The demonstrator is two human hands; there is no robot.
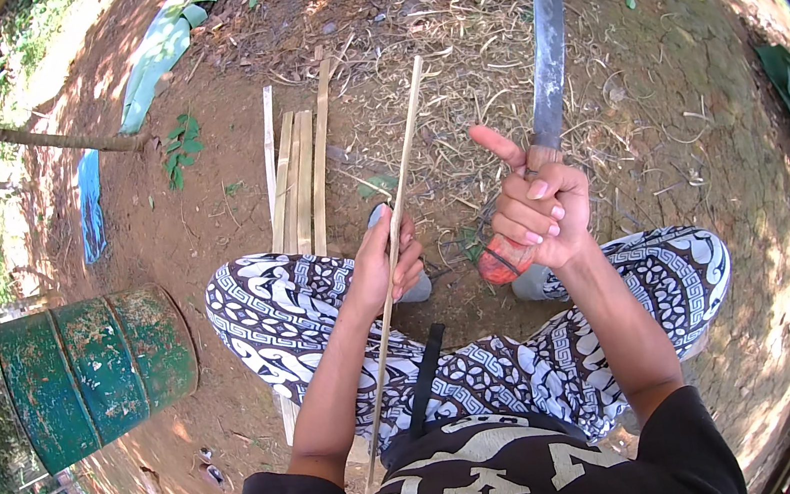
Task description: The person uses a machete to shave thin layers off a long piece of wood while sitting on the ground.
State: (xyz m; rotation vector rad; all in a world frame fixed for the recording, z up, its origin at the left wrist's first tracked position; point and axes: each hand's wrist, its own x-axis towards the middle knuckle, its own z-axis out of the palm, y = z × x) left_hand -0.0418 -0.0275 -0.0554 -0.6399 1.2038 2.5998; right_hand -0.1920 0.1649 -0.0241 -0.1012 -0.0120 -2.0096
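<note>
My left hand [380, 267] is closed around a long, thin strip of split bamboo or wood [411, 128], which runs upright from near my waist to well above the hand. Something grey-blue shows at that hand's thumb tip. In my right hand [545, 208] is a machete [548, 64], its broad grey blade pointing away from me. The index finger sticks out to the left while the other fingers wrap the handle. Below the fist the handle's end shows orange-red with dark bands. Blade and strip are apart.
Several flat pale strips [302, 179] lie beyond my left knee. Curly shavings [459, 56] cover the ground ahead. A rusty green drum [99, 364] stands at left, near a blue plastic piece [92, 207] and a thin pole [46, 136]. Patterned trousers cover my bent legs.
</note>
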